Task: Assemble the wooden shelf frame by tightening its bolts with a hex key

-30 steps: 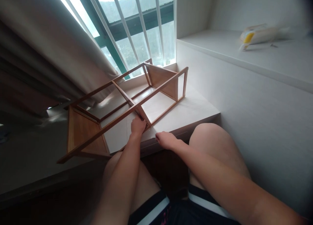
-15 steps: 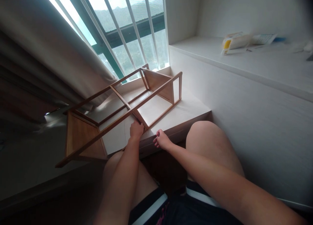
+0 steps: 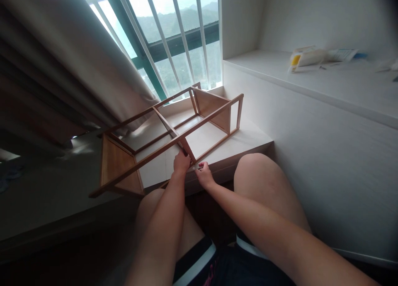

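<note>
A brown wooden shelf rack (image 3: 161,149) lies on its side across the white window ledge. My left hand (image 3: 182,162) is closed around the near edge of the rack's middle shelf (image 3: 187,148), where that board meets the lower rail. Close to its right, my right hand (image 3: 203,174) has its fingers curled in a pinch beside the same corner. Whatever lies between those fingertips is too small to make out. Whether the right fingertips touch the wood, I cannot tell.
My knees (image 3: 256,174) stand against the front of the window ledge (image 3: 248,141). A beige curtain (image 3: 93,57) hangs at the left beside the barred window (image 3: 174,41). On the higher white shelf (image 3: 258,61) at right lie a yellow-ended packet (image 3: 306,57) and small bits.
My right hand has moved up and left, closer to the rack's corner and my left hand. The left hand keeps its grip. The whole view has shifted somewhat.
</note>
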`<move>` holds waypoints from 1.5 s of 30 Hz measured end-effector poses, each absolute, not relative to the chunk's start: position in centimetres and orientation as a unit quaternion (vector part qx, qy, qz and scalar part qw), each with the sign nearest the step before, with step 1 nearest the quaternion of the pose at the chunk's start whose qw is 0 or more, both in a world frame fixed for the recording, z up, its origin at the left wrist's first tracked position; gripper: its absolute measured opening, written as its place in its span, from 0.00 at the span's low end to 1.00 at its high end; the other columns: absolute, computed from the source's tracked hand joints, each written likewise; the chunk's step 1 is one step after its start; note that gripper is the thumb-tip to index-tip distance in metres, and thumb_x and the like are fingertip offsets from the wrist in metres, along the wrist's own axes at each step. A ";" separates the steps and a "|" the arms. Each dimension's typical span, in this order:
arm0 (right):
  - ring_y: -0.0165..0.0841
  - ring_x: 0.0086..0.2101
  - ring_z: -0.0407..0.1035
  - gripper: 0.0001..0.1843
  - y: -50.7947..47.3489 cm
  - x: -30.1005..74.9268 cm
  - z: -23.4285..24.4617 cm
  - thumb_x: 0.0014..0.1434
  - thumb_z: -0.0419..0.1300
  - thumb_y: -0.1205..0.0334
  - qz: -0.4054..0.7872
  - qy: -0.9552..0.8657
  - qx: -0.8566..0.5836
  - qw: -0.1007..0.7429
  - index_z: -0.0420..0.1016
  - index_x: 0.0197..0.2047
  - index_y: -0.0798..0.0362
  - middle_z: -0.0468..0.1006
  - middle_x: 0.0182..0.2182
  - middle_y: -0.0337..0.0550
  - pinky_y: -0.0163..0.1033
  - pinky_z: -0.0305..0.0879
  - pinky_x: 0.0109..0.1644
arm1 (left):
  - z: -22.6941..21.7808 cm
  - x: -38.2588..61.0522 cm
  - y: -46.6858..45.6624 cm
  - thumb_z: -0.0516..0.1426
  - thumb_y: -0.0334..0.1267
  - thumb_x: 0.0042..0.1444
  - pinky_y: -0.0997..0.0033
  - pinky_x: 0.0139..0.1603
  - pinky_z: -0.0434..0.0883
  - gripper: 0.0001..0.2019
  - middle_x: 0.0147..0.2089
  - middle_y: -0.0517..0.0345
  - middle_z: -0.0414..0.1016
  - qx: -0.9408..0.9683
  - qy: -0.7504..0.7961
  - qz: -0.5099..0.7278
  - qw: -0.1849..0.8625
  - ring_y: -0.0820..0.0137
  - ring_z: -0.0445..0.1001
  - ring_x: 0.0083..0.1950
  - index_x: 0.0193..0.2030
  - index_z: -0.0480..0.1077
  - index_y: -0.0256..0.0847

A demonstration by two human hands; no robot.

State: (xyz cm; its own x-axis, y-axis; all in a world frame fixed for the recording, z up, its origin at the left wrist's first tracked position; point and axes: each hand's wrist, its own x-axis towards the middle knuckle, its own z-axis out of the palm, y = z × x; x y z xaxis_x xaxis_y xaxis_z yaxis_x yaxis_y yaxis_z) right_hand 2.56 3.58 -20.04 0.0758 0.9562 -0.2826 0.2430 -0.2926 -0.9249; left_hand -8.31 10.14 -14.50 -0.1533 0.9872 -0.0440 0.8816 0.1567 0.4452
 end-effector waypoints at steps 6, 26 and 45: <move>0.30 0.33 0.69 0.17 3.9 3.3 -20.4 0.54 0.51 0.61 0.437 -0.525 -0.629 0.371 0.62 0.48 0.51 0.75 0.34 0.40 0.33 0.61 0.40 | -15.1 -8.6 9.1 0.47 0.54 0.59 0.71 0.43 0.69 0.20 0.46 0.50 0.78 0.636 0.719 0.208 0.187 0.66 0.76 0.46 0.48 0.67 0.43; 0.28 0.27 0.61 0.12 1.7 6.3 -23.5 0.52 0.50 0.66 0.461 -0.581 -0.558 0.374 0.60 0.42 0.52 0.66 0.26 0.35 0.34 0.56 0.35 | -17.4 -11.8 7.8 0.58 0.41 0.50 0.72 0.38 0.67 0.19 0.48 0.58 0.72 0.735 0.575 0.244 0.262 0.76 0.67 0.33 0.49 0.62 0.44; 0.27 0.23 0.64 0.19 1.9 5.7 -23.9 0.56 0.55 0.48 0.563 -0.510 -0.499 0.416 0.71 0.38 0.56 0.71 0.21 0.38 0.33 0.58 0.30 | -17.7 -11.4 6.9 0.59 0.40 0.49 0.73 0.38 0.67 0.17 0.47 0.57 0.72 0.733 0.568 0.257 0.273 0.75 0.68 0.36 0.46 0.64 0.43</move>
State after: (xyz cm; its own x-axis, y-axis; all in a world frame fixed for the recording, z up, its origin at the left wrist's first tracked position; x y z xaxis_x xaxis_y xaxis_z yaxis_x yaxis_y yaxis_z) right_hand 5.69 1.90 -23.91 -0.1556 0.9781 -0.1383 0.0411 -0.1334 -0.9902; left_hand -11.38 6.87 -17.73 0.2226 0.9726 0.0674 0.6922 -0.2063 0.6916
